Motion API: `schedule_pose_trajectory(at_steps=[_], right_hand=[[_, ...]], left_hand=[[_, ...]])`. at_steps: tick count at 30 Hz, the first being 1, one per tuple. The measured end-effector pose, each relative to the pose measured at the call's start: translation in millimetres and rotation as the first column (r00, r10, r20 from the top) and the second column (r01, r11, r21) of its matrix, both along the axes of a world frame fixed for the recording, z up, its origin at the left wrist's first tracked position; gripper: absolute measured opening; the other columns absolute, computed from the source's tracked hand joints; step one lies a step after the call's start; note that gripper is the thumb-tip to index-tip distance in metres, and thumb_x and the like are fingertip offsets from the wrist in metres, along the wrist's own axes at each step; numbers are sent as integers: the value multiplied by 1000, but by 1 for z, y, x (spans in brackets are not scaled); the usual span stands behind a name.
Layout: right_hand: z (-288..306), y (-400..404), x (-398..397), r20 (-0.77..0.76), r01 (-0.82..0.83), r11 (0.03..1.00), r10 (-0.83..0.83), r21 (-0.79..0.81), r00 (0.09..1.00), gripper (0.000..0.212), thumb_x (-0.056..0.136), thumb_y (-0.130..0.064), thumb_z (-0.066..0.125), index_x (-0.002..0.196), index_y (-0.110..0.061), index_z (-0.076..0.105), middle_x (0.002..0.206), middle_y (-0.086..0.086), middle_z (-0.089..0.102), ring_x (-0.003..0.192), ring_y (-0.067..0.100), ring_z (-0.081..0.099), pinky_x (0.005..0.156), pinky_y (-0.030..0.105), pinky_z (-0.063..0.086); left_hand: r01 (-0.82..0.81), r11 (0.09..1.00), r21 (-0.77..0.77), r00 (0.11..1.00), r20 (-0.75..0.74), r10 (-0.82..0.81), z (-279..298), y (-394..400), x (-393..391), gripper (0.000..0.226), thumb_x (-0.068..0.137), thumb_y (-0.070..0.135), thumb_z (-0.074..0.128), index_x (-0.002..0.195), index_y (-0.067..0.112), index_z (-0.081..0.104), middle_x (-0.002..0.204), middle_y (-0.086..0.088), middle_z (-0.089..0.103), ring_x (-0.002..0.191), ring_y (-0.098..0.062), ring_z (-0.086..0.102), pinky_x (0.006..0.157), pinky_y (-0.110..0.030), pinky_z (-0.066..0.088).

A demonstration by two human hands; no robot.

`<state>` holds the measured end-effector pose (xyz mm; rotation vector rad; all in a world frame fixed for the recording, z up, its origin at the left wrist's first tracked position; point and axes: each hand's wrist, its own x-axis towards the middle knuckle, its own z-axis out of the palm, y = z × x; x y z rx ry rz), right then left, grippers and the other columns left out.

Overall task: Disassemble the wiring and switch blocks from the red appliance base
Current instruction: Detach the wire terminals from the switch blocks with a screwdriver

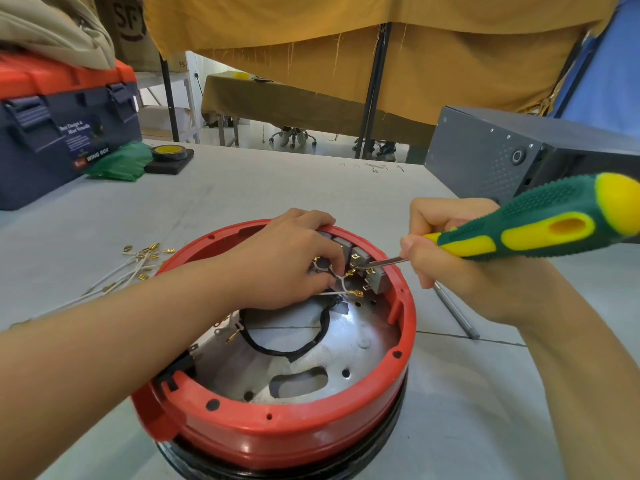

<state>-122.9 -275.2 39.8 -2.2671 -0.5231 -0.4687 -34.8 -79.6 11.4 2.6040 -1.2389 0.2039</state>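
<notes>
On the grey table, two hands work inside the round red plastic appliance base [277,434]

The left hand [287,265] pinches a thin white wire [337,292] by the grey switch blocks [375,282]; the right hand [460,258] grips a green-and-yellow screwdriver [540,220], its tip touching the blocks.

On my table [277,188] a navy toolbox [65,133] with an orange lid stands far left, beige cloth [52,26] heaped on top. Beside it lies a green bag [117,164], then a roll of tape [168,153] on a black pad [169,164]. A grey metal box [491,157] sits far right. Mustard fabric [346,29] hangs behind.
</notes>
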Motion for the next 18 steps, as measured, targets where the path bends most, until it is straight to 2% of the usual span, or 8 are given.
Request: schedule_pose_trajectory(at_steps=[2, 4, 8, 14, 18], right_hand=[[0, 1, 1, -11, 35, 998, -34, 59, 999, 27, 78, -19, 55, 57, -4, 47, 51, 14, 53, 44, 7, 47, 50, 28, 45], [1, 3, 3, -19, 68, 995, -67, 68, 998, 27, 77, -20, 53, 57, -4, 47, 51, 13, 55, 46, 6, 51, 54, 31, 47], [-2, -1, 7, -26, 87, 990, -84, 115, 996, 27, 76, -19, 51, 55, -4, 45, 50, 13, 56, 45, 7, 44, 49, 16, 37], [-7, -4, 13, -24, 95, 977, -92, 189, 995, 26, 77, -18, 50, 54, -6, 44, 42, 2, 52, 45, 11, 43, 50, 16, 36], [-8, -4, 14, -27, 89, 972, -86, 218, 996, 27, 77, -17, 49, 56, 0, 47, 43, 5, 53, 44, 7, 43, 49, 11, 33]], left_hand=[[0, 1000, -1, 1000, 0, 0, 0, 0, 0, 16, 89, 35, 56, 103, 37, 64, 149, 0, 30, 136, -20, 25, 108, -28, 22], [1, 1000, -1, 1000, -2, -1, 0, 0, 0, 16, 89, 36, 56, 103, 37, 64, 149, 1, 30, 136, -20, 25, 107, -27, 22], [1, 1000, 0, 1000, 2, -1, 0, 0, 1, 17, 89, 36, 56, 104, 37, 64, 149, 1, 29, 135, -19, 25, 107, -26, 22], [-3, 1000, -6, 1000, -4, 3, -1, 0, 1, 16, 89, 35, 57, 102, 36, 65, 149, 1, 29, 136, -18, 24, 107, -26, 21], [-3, 1000, -7, 1000, -4, 3, -2, 0, 2, 15, 89, 36, 57, 102, 37, 64, 149, 1, 29, 136, -18, 24, 106, -26, 22]])
